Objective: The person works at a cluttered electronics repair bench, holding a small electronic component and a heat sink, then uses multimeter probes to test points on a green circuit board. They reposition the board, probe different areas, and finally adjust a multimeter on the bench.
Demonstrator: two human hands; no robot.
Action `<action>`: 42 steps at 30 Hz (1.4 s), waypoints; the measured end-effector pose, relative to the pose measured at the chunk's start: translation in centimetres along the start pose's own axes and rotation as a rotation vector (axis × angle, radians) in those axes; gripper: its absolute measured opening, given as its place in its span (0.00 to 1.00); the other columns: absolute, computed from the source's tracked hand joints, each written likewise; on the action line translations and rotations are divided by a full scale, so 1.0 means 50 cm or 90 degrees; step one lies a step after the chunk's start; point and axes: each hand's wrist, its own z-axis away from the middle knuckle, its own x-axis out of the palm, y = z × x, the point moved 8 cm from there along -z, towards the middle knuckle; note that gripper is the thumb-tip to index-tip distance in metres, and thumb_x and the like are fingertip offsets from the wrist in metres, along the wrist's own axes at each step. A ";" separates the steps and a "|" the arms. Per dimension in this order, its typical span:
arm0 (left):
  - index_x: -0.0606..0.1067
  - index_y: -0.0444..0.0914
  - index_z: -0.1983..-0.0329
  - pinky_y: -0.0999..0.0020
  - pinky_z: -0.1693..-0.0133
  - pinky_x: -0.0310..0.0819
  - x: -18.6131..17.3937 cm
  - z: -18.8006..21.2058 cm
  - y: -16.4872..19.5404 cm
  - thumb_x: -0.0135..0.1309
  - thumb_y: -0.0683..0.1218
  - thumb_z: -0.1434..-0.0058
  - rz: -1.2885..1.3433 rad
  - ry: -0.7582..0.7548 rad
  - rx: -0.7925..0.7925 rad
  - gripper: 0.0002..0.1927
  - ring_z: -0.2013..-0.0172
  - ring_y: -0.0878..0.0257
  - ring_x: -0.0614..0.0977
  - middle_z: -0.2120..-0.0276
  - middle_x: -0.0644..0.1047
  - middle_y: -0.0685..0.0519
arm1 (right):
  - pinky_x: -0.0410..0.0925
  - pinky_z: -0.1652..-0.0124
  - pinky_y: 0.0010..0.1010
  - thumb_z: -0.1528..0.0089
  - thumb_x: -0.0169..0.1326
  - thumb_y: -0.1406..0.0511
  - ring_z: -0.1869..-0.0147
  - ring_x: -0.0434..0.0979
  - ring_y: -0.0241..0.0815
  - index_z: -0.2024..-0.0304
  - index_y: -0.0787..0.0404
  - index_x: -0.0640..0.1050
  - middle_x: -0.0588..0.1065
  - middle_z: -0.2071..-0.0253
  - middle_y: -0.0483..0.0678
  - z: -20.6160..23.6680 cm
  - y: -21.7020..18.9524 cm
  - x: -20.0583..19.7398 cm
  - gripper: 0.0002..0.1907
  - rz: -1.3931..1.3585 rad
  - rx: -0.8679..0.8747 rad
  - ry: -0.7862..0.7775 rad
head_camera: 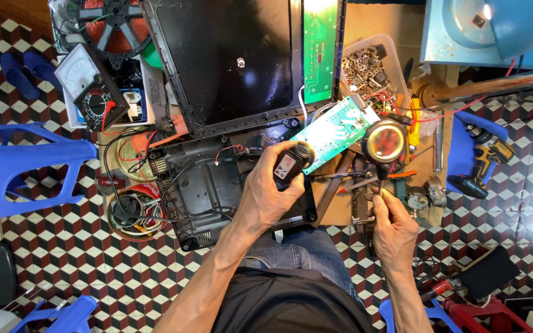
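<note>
The left hand (268, 196) is wrapped tight around a small black torch with a round front (291, 163). It holds it over the open black cooker base (208, 188), near the front edge of the workbench (334, 213). The right hand (394, 229) grips the thin handle of a round black magnifying glass (384, 142). The glass sits just beside a green circuit board (335, 128). A clear plastic box of screws (366, 69) sits farther back.

I'm looking down into a repair workshop; circuit board (331, 131), analog multimeter (87, 86), tub of screws (365, 68), cordless drill (485, 161), opened appliance casing (205, 185) crowd the bench.
</note>
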 end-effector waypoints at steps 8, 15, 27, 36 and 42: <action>0.70 0.38 0.38 0.66 0.52 0.79 -0.008 -0.016 -0.032 0.58 0.45 0.40 0.014 0.027 -0.102 0.26 0.56 0.61 0.84 0.54 0.81 0.47 | 0.59 0.70 0.17 0.26 0.47 0.59 0.69 0.65 0.26 0.37 0.63 0.75 0.71 0.68 0.39 -0.012 0.003 -0.006 0.20 -0.339 0.140 -0.058; 0.67 0.35 0.37 0.66 0.52 0.79 -0.023 -0.016 -0.025 0.60 0.46 0.40 0.022 0.034 -0.097 0.28 0.53 0.60 0.83 0.52 0.79 0.46 | 0.60 0.75 0.24 0.27 0.49 0.61 0.74 0.65 0.30 0.50 0.67 0.80 0.69 0.74 0.44 -0.005 -0.016 0.019 0.15 -0.200 0.148 -0.105; 0.68 0.35 0.41 0.66 0.53 0.80 -0.006 0.002 -0.019 0.60 0.47 0.38 -0.014 0.051 -0.077 0.25 0.55 0.60 0.86 0.54 0.81 0.45 | 0.64 0.70 0.23 0.30 0.53 0.66 0.69 0.70 0.29 0.44 0.63 0.80 0.74 0.69 0.42 -0.017 0.023 0.080 0.14 -0.020 -0.033 -0.050; 0.67 0.34 0.41 0.67 0.50 0.77 0.007 0.011 -0.115 0.59 0.48 0.40 0.079 0.045 -0.164 0.27 0.52 0.62 0.82 0.53 0.79 0.45 | 0.66 0.68 0.24 0.32 0.54 0.66 0.68 0.71 0.29 0.43 0.61 0.80 0.75 0.69 0.44 -0.011 0.008 0.122 0.15 0.020 -0.089 -0.096; 0.67 0.33 0.41 0.69 0.53 0.76 0.013 0.010 -0.162 0.58 0.48 0.40 0.129 0.059 -0.190 0.27 0.56 0.65 0.79 0.55 0.78 0.47 | 0.65 0.74 0.23 0.32 0.55 0.65 0.72 0.68 0.28 0.44 0.60 0.80 0.75 0.69 0.43 -0.013 -0.003 0.133 0.14 0.018 -0.056 -0.109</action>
